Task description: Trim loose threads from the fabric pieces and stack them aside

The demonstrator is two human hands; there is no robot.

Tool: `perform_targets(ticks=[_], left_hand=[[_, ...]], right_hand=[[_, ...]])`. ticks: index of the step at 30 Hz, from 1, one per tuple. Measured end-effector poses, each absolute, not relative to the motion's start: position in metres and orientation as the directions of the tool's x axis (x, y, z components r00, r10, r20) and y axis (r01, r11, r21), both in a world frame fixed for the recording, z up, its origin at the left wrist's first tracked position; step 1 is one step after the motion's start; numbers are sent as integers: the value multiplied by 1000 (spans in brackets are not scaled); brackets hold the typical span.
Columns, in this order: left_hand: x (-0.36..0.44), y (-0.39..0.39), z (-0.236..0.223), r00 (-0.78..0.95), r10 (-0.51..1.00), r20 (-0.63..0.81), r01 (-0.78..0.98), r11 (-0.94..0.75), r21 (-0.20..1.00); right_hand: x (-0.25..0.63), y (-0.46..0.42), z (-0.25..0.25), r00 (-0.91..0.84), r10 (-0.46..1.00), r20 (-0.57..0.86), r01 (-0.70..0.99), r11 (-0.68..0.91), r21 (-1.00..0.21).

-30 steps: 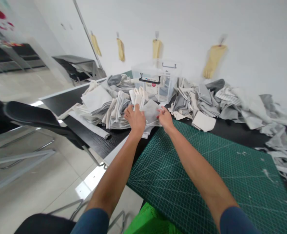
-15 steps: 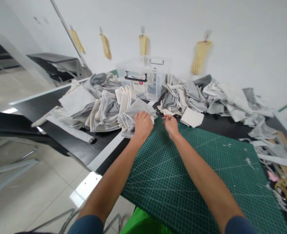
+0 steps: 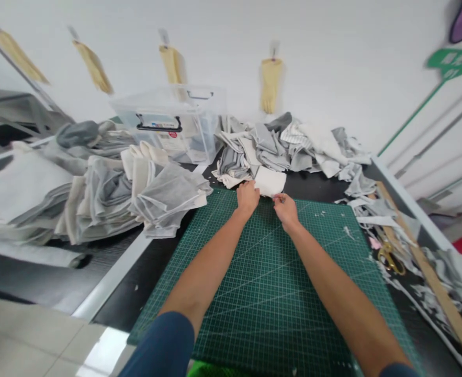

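Observation:
A small stack of white fabric squares [image 3: 270, 181] lies at the far edge of the green cutting mat [image 3: 254, 293]. My left hand [image 3: 248, 198] is at the stack's left side, fingers bent down over its edge. At the near right corner, my right hand [image 3: 286, 209] pinches the fabric between thumb and fingertips. Just beyond is a heap of folded grey and white cloths [image 3: 254, 149]. To the left of the mat, a pile of grey fabric pieces [image 3: 168, 193] overlaps the mat's far left corner.
A clear plastic box [image 3: 164, 120] with black handles stands behind the piles. Gold-handled scissors [image 3: 390, 259], fabric scraps and a long wooden strip [image 3: 430, 285] lie along the right. Yellow gloves [image 3: 271, 84] hang on the wall. Small threads dot the mat.
My view has turned to the right. My left hand has left the grey fabric pile, and both hands have moved right to the white squares, where they now grip the edge.

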State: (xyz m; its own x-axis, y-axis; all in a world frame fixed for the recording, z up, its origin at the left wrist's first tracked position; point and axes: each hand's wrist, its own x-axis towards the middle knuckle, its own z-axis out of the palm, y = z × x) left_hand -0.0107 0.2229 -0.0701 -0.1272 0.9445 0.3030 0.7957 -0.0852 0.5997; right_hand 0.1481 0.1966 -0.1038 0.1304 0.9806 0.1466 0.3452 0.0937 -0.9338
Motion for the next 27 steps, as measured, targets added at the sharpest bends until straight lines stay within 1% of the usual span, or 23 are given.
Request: perform_targets(ticks=[3, 6, 7, 9, 11, 12, 14, 16, 18, 20, 24, 27], left_hand=[[-2, 218, -64, -62, 913, 403, 787, -204, 582], [3, 206, -52, -13, 880, 475, 754, -303, 583], [5, 201, -47, -6, 871, 491, 727, -333, 600], [8, 192, -39, -18, 862, 507, 633, -383, 673], [12, 182, -33, -54, 873, 486, 483, -403, 777], [13, 177, -30, -63, 888, 455, 396, -396, 828], [14, 166, -28, -47, 921, 386, 247, -364, 898], [14, 154, -28, 0, 931, 366, 189, -359, 914], [12, 141, -29, 36, 912, 408, 223, -405, 887], [8, 129, -30, 39, 898, 438, 308, -428, 850], [-5, 112, -28, -58, 889, 454, 500, -368, 784], [-15, 105, -25, -78, 826, 559, 665, -375, 646]], right_hand=[[169, 185, -102, 171, 968, 182, 429, 93, -898], [180, 171, -95, 145, 962, 230, 490, 133, -862], [181, 166, -92, 129, 959, 254, 511, 156, -845], [182, 155, -87, 77, 946, 314, 554, 221, -802], [181, 143, -82, 27, 930, 368, 572, 287, -768], [180, 137, -80, 22, 926, 377, 557, 301, -774], [180, 125, -76, 55, 933, 354, 487, 285, -826], [182, 113, -73, 99, 944, 314, 410, 249, -877], [185, 102, -69, 128, 948, 291, 357, 229, -905], [188, 91, -66, 164, 947, 275, 305, 217, -927], [194, 75, -57, 245, 945, 218, 144, 187, -972], [201, 64, -50, 290, 942, 168, 10, 172, -985]])
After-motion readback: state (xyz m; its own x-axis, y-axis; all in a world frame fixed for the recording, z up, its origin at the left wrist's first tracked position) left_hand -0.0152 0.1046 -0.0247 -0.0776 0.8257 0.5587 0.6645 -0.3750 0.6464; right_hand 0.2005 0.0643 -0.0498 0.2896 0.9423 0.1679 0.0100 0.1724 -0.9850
